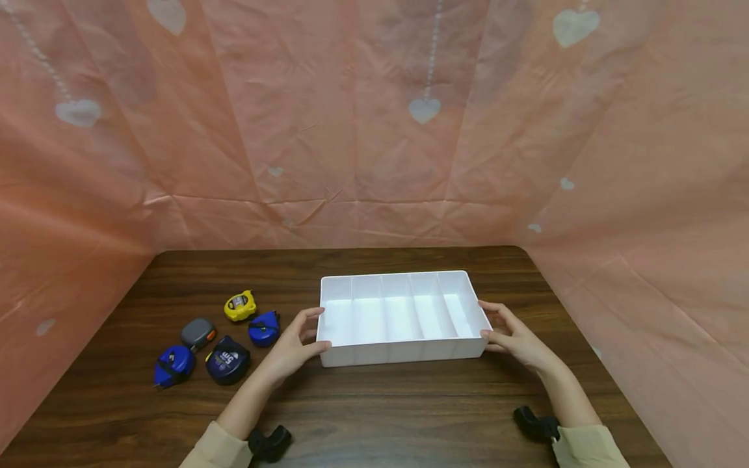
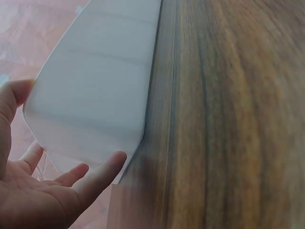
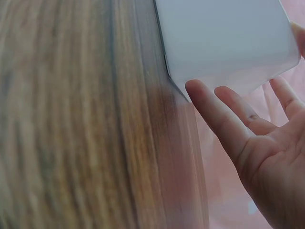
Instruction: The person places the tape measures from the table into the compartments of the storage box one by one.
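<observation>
A white plastic box (image 1: 404, 351), open at the top and divided into several narrow compartments with nothing in them, rests on the dark wooden table (image 1: 398, 416). My left hand (image 1: 292, 348) holds its left end, thumb on the near corner and forefinger at the rim. At the right end my right hand (image 1: 517, 338) grips the box likewise, thumb near the front corner. The left wrist view shows my left fingers (image 2: 107, 174) spread against the box's end wall. In the right wrist view, my right fingers (image 3: 209, 105) lie beside the other end wall.
Left of the box lie several tape measures: a yellow one (image 1: 240, 306), a blue one (image 1: 264, 329), a grey one (image 1: 197, 333), a dark navy one (image 1: 228, 361) and another blue one (image 1: 174, 365). A pink cloth (image 1: 363, 130) with pale hearts hangs around the table.
</observation>
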The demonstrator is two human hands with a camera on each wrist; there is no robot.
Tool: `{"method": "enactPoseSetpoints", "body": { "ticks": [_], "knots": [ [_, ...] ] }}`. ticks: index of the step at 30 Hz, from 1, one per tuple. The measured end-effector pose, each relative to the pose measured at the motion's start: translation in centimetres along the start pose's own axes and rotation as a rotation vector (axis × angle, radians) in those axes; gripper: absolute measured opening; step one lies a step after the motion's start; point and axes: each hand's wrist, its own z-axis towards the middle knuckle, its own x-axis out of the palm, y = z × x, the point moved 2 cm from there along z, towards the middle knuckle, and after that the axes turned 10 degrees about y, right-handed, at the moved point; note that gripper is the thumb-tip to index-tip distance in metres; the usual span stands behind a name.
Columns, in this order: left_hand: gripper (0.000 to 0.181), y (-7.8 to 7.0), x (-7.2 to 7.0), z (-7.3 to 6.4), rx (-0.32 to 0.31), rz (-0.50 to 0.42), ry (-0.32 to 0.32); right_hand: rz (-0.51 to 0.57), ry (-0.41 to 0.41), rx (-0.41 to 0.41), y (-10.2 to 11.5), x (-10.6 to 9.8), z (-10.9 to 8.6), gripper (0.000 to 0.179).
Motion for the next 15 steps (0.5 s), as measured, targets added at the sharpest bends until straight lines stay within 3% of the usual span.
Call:
{"method": "enactPoseSetpoints", "body": {
  "ticks": [5,12,15],
  "knots": [
    [0.059,0.3,0.0,0.0,-0.008,0.006,-0.005,-0.001,0.003,0.000,-0.1,0.1,0.0,0.062],
    [0.064,3.4,-0.8,1.3,0.007,0.049,-0.009,-0.004,0.020,0.021,-0.2,0.0,0.0,0.065],
    [0.066,3.3,-1.1,1.3,0.029,0.101,0.010,0.002,0.030,0.035,-0.1,0.0,0.1,0.066]
  ]
}}
